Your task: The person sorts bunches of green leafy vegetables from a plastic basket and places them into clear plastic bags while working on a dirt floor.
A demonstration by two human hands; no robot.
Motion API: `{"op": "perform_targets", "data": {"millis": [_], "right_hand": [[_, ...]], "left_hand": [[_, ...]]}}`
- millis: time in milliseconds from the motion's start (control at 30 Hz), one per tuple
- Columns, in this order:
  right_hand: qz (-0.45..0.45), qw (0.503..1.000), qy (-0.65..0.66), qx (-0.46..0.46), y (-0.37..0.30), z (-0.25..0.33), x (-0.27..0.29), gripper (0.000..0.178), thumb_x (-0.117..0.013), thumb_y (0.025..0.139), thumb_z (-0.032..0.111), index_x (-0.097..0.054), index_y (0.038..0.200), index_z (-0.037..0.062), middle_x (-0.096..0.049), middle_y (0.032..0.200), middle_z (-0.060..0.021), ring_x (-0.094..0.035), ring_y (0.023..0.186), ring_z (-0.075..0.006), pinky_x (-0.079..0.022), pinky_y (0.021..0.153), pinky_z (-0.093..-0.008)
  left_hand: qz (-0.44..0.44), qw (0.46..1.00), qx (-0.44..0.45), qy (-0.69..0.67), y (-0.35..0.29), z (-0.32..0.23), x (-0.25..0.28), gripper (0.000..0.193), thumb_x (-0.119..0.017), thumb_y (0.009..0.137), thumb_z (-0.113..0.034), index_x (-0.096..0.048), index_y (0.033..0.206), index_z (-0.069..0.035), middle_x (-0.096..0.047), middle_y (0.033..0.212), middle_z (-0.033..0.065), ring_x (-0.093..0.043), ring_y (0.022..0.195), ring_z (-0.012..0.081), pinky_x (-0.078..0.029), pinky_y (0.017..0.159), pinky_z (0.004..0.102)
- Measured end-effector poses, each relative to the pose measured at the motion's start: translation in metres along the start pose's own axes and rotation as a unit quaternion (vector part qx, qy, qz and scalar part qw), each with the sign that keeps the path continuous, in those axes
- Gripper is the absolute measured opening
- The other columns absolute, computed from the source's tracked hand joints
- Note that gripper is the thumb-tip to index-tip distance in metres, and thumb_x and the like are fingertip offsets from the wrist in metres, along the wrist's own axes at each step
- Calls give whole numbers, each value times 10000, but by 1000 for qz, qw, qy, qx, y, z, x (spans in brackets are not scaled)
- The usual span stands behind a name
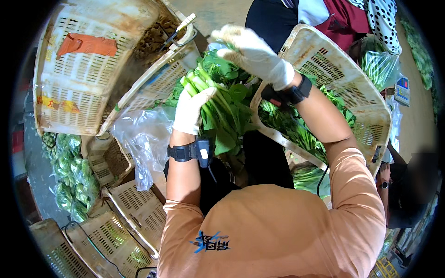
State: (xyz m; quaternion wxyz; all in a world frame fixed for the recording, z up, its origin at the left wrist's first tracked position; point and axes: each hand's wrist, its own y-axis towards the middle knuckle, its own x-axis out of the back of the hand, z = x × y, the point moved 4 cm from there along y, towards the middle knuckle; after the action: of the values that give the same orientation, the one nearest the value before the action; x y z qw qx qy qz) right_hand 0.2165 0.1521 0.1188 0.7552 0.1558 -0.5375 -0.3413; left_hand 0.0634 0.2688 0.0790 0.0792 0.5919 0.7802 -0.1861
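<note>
My left hand (189,113), in a white glove, is closed around a bunch of leafy greens (218,102). The pale cut stems point up and to the left, and the broad leaves hang over toward my knees. Above and to the right of the bunch is my gloved right hand (255,52), its thumb and fingers apart. A small bluish-green patch shows between those fingers; I cannot make out what it is. More loose leaves lie beneath both hands. Just right of my knees, a crate (320,51) holds loose greens (301,134).
A large stained crate (83,88) stands at the upper left, with a knife (185,22) at its neighbour's rim. Clear plastic bags (143,134) lie left of my left forearm. Bagged greens (72,171) and stacked crates (111,236) are further left. Other people sit nearby at the right.
</note>
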Motion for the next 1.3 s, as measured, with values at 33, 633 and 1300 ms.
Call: {"op": "perform_targets", "data": {"millis": [33, 633, 1300], "right_hand": [[7, 993, 111, -28, -9, 14, -5, 443, -520, 919, 385, -561, 1192, 38, -614, 1023, -133, -591, 936, -258, -455, 847, -336], [-4, 974, 127, -186, -58, 9, 73, 231, -589, 880, 202, -649, 1018, 26, -576, 820, -41, -533, 704, -111, -448, 652, -260], [374, 826, -16, -421, -297, -187, -70, 378, -679, 719, 184, -617, 1085, 114, -648, 873, -121, -624, 837, -274, -493, 766, -368]], "left_hand": [[-20, 999, -14, 44, 2, 4, 8, 273, -588, 829, -64, -566, 1093, 0, -620, 1020, 80, -590, 910, 176, -465, 825, 305], [-172, 750, -299, 565, 12, -20, 24, 468, -719, 698, -90, -627, 1156, -119, -400, 1384, 186, -399, 1275, 322, -345, 1036, 342], [-168, 983, -79, 8, 26, 11, 29, 235, -612, 859, -88, -548, 1078, -30, -608, 890, 65, -583, 818, 157, -467, 786, 296]]}}
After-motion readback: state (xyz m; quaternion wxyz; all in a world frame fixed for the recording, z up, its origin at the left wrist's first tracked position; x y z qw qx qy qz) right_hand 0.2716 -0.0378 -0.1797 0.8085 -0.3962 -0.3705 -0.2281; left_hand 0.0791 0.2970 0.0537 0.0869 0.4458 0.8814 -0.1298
